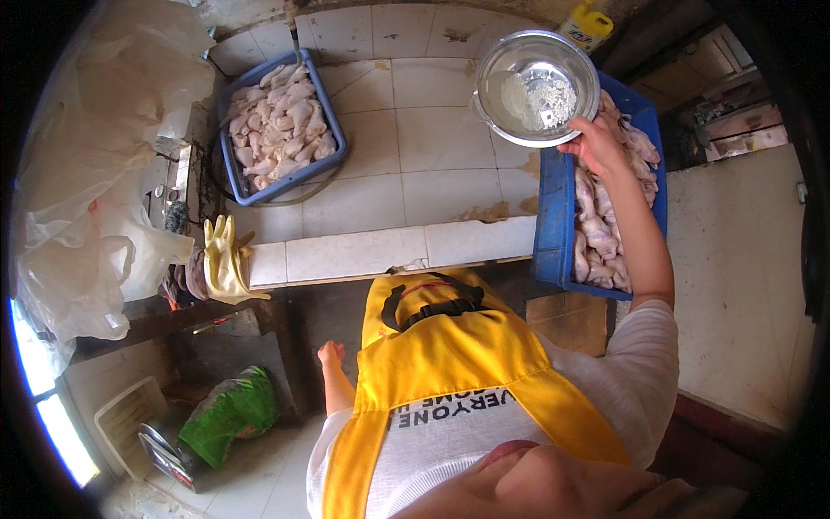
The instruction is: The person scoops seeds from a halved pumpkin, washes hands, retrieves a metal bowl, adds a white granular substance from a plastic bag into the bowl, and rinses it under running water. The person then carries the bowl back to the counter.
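My right hand (595, 148) grips the near rim of a shiny metal bowl (502, 133), thumb on the rim. White grains, probably rice, lie inside with some cloudy liquid. A thin, clear streak, perhaps water, shows by the bowl's left rim. The bowl is over the tiled counter's right end, next to a deep blue plastic crate (556, 214) holding raw poultry pieces (598, 237). Low beside my yellow apron (447, 363) hangs my left hand (332, 352), away from the counter. Its fingers look curled, but their exact pose is too small to make out.
A blue tray (288, 176) of raw chicken drumsticks (282, 123) stands on the white-tiled counter (350, 256), under a hose (294, 36). Yellow rubber gloves (225, 263) lie at the counter's left corner, near plastic bags (84, 246). A yellow jug (585, 29) stands behind the bowl.
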The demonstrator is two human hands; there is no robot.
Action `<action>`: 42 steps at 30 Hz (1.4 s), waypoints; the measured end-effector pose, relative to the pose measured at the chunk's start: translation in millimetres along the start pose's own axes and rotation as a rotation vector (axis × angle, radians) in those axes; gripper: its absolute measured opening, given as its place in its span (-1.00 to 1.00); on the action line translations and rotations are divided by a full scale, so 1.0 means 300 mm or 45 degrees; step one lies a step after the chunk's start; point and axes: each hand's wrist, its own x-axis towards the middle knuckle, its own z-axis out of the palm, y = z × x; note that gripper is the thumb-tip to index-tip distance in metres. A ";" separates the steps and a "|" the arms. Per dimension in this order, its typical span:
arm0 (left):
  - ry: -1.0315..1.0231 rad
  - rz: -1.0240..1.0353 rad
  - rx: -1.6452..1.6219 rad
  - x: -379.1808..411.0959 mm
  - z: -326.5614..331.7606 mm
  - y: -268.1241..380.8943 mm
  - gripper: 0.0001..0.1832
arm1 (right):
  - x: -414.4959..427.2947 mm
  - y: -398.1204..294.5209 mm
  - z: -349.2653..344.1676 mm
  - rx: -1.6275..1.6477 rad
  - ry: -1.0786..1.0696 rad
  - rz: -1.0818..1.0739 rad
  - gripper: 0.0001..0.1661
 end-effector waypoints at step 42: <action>0.020 -0.056 0.139 -0.029 0.001 -0.054 -0.85 | -0.008 -0.066 -0.054 -0.088 0.100 -0.086 -0.66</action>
